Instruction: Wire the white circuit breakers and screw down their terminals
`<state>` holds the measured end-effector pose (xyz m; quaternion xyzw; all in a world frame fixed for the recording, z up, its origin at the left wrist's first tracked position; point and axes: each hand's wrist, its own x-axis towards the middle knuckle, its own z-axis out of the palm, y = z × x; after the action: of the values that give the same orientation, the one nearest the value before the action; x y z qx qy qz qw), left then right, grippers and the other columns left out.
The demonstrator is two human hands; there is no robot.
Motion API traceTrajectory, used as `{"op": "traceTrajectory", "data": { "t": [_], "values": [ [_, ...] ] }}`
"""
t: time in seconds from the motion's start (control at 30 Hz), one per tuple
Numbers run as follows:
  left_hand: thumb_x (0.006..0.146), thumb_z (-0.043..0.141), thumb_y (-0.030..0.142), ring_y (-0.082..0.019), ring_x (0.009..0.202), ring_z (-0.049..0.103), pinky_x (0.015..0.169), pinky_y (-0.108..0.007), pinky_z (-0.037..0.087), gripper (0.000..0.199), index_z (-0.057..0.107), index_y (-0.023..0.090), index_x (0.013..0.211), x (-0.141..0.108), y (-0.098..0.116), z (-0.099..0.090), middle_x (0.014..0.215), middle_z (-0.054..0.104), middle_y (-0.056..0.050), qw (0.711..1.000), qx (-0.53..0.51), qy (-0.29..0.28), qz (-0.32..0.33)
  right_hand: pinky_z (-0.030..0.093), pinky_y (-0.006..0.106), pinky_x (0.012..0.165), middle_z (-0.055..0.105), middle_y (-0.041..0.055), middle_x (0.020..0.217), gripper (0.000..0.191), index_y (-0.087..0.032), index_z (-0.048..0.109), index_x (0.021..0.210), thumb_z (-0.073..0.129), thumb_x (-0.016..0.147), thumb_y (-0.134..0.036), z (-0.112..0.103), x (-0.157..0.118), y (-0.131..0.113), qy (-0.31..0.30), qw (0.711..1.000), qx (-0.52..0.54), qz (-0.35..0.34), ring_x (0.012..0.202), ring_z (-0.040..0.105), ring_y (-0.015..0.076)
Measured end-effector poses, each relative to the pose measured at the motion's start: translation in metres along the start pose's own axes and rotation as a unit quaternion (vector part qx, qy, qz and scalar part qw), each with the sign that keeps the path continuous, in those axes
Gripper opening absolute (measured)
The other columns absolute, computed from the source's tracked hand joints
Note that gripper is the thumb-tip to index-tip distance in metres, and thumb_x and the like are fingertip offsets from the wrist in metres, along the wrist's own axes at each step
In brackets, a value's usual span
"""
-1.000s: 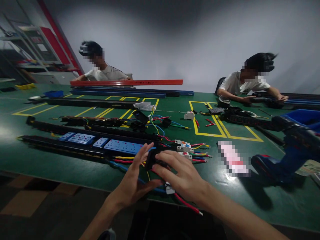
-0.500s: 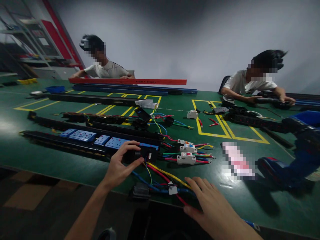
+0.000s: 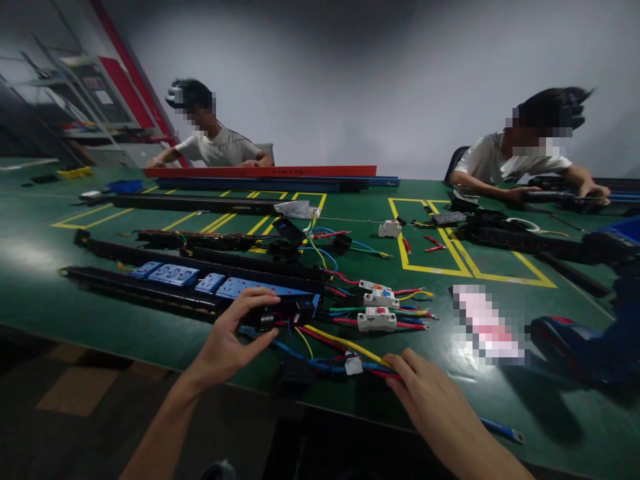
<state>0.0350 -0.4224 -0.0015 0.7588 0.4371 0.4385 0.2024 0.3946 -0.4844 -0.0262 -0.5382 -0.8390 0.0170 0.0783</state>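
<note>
My left hand has its thumb and fingers round the end of a black part beside the blue socket strip. Yellow, red and blue cables run from that part towards the right. My right hand is closed round the cable bundle, with its fingers together. A white tag hangs on the bundle between my hands. Below the cables lies a dark block. Three white breakers with coloured leads lie to the right of the strip.
A blue and black power tool stands at the right, near a blurred pinkish sheet. Black rails and an orange bar lie farther back. Two people work across the green table.
My right hand has closed on the cables and drawn them together. The black part has turned a little in my left hand. The view has shifted slightly.
</note>
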Motion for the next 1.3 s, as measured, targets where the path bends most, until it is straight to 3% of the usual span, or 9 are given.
{"op": "traceTrajectory", "data": {
  "t": [0.13, 0.23, 0.43, 0.67, 0.83, 0.97, 1.1, 1.2, 1.3],
  "values": [
    [0.084, 0.068, 0.024, -0.026, 0.123, 0.055, 0.105, -0.042, 0.048, 0.039, 0.061, 0.027, 0.123, 0.008, 0.003, 0.004, 0.131, 0.056, -0.008, 0.996, 0.077, 0.014, 0.039, 0.047, 0.03, 0.064, 0.06, 0.0059, 0.096, 0.023, -0.021, 0.059, 0.116, 0.049, 0.096, -0.02, 0.01, 0.0, 0.005, 0.051, 0.999, 0.009, -0.009, 0.076, 0.061, 0.0183],
    [0.088, 0.062, 0.025, -0.026, 0.128, 0.051, 0.11, -0.047, 0.043, 0.039, 0.06, 0.028, 0.127, 0.014, -0.012, 0.013, 0.136, 0.054, -0.007, 0.992, 0.12, -0.003, 0.046, 0.048, 0.031, 0.067, 0.059, 0.0065, 0.097, 0.027, -0.02, 0.057, 0.123, 0.05, 0.096, -0.021, 0.017, -0.001, 0.007, 0.075, 0.997, 0.015, -0.009, 0.081, 0.059, 0.0191],
    [0.088, 0.061, 0.032, -0.027, 0.135, 0.044, 0.114, -0.051, 0.036, 0.048, 0.053, 0.027, 0.135, 0.014, -0.045, 0.027, 0.141, 0.049, -0.008, 0.99, 0.138, -0.036, -0.001, 0.045, 0.036, 0.075, 0.059, 0.0079, 0.101, 0.034, -0.019, 0.054, 0.129, 0.051, 0.096, -0.021, 0.031, -0.006, 0.007, 0.099, 0.995, -0.006, -0.014, 0.088, 0.054, 0.0221],
    [0.089, 0.062, 0.04, -0.027, 0.126, 0.052, 0.107, -0.048, 0.043, 0.054, 0.048, 0.025, 0.139, 0.014, -0.041, 0.027, 0.135, 0.056, -0.009, 0.991, 0.114, -0.046, -0.047, 0.043, 0.037, 0.079, 0.06, 0.008, 0.105, 0.034, -0.02, 0.056, 0.13, 0.051, 0.096, -0.023, 0.03, -0.004, 0.01, 0.088, 0.996, 0.015, -0.016, 0.091, 0.053, 0.0222],
    [0.088, 0.059, 0.026, -0.027, 0.127, 0.051, 0.11, -0.05, 0.04, 0.037, 0.059, 0.023, 0.125, 0.018, -0.046, 0.03, 0.129, 0.059, -0.009, 0.987, 0.159, -0.011, 0.025, 0.044, 0.038, 0.081, 0.061, 0.0075, 0.106, 0.033, -0.02, 0.057, 0.128, 0.05, 0.097, -0.024, 0.025, 0.003, 0.018, 0.073, 0.997, 0.029, -0.028, 0.094, 0.055, 0.022],
    [0.088, 0.055, 0.023, -0.028, 0.132, 0.046, 0.113, -0.052, 0.037, 0.04, 0.057, 0.023, 0.128, 0.02, -0.048, 0.03, 0.135, 0.054, -0.01, 0.986, 0.165, -0.026, 0.017, 0.044, 0.038, 0.081, 0.061, 0.0076, 0.106, 0.032, -0.019, 0.057, 0.128, 0.049, 0.097, -0.025, 0.025, 0.006, 0.021, 0.079, 0.996, 0.035, -0.033, 0.094, 0.055, 0.0219],
    [0.089, 0.061, 0.037, -0.029, 0.14, 0.037, 0.115, -0.052, 0.033, 0.058, 0.043, 0.027, 0.143, 0.012, -0.044, 0.023, 0.15, 0.04, -0.009, 0.983, 0.183, -0.033, -0.008, 0.044, 0.037, 0.08, 0.061, 0.0083, 0.106, 0.033, -0.019, 0.056, 0.129, 0.049, 0.097, -0.025, 0.026, 0.004, 0.021, 0.091, 0.995, 0.027, -0.038, 0.093, 0.056, 0.0217],
    [0.089, 0.062, 0.04, -0.03, 0.145, 0.029, 0.118, -0.053, 0.027, 0.064, 0.037, 0.029, 0.147, -0.003, -0.048, 0.009, 0.154, 0.035, -0.008, 0.973, 0.226, 0.026, -0.022, 0.045, 0.037, 0.08, 0.062, 0.0084, 0.107, 0.035, -0.02, 0.053, 0.131, 0.049, 0.096, -0.026, 0.027, 0.003, 0.021, 0.101, 0.994, 0.022, -0.04, 0.093, 0.056, 0.0223],
    [0.091, 0.058, 0.04, -0.031, 0.145, 0.028, 0.119, -0.053, 0.024, 0.054, 0.045, 0.028, 0.142, -0.019, -0.061, -0.014, 0.151, 0.039, -0.009, 0.952, 0.289, 0.09, -0.035, 0.046, 0.037, 0.079, 0.063, 0.0081, 0.104, 0.028, -0.019, 0.055, 0.123, 0.048, 0.097, -0.026, 0.027, 0.003, 0.021, 0.121, 0.991, 0.039, -0.042, 0.091, 0.058, 0.0222]
  ]
}}
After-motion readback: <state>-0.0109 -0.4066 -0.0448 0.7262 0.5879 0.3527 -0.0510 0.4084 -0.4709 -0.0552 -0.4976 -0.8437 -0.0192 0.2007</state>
